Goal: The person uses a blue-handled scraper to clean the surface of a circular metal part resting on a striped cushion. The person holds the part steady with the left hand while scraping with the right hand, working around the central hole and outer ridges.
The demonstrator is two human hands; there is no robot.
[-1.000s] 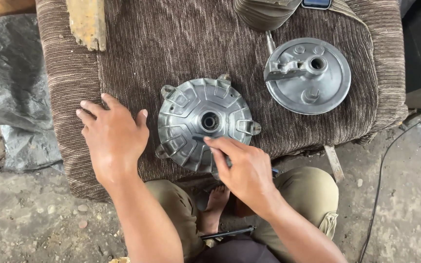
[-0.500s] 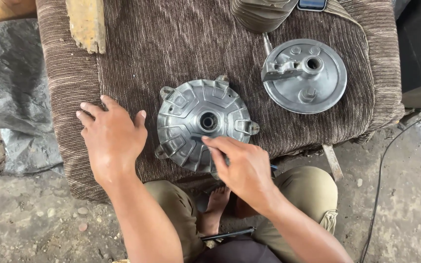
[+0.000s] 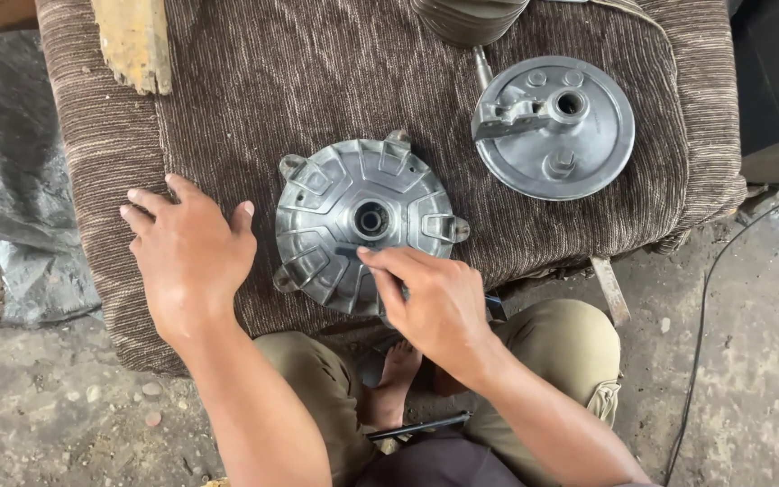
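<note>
A round grey metal wheel hub (image 3: 353, 212) with ribs and a centre hole lies on a brown corduroy cloth (image 3: 317, 81). My right hand (image 3: 430, 302) rests on its near edge, fingers curled, fingertips pressed on the hub just below the centre hole; whether it pinches something small I cannot tell. Flat on the cloth to the left of the hub lies my left hand (image 3: 187, 252), fingers spread, thumb close to the hub's rim. A second round grey metal plate (image 3: 556, 131) with a lever lies at the back right.
A worn yellowish wooden piece (image 3: 132, 41) lies at the back left of the cloth. A dark ribbed rubber part (image 3: 466, 18) sits at the top edge. Grey plastic sheeting (image 3: 2, 180) lies left. A black cable (image 3: 710, 298) runs over the concrete floor at right. My knees are below.
My right hand's fingers have crept slightly up the hub toward its centre hole. The left hand has stayed flat on the cloth. The view has shifted a little.
</note>
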